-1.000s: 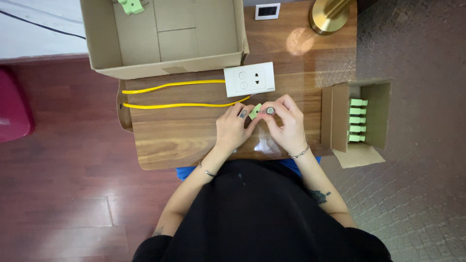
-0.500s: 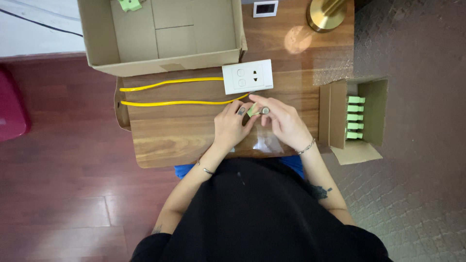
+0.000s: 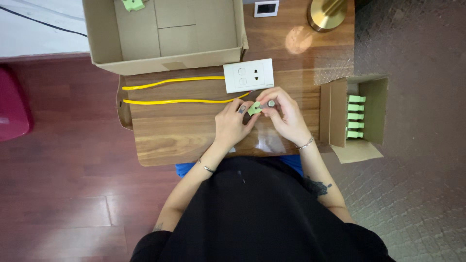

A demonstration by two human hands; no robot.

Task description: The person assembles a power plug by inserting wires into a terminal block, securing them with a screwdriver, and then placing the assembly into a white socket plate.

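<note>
Both hands are meeting over the middle of the worktop, toward its front edge. The left hand is pinching a small green connector piece between thumb and fingertips, its grip narrow and closed on the piece. The right hand is curling in from the other side, its grip closed on the same piece, with a small dark, round-ended part showing at its fingertips; what that part is I cannot tell.

Just behind the hands a white socket plate is lying flat, and two yellow wires are running from it toward the left edge.

Doing this well, I would judge, means keeping the piece steady in the left pinch while the right does the fine work, wrists resting low.

A big open cardboard box is sitting at the back left, a small carton of green pieces off the right edge, and a brass lamp base at the back right corner.
</note>
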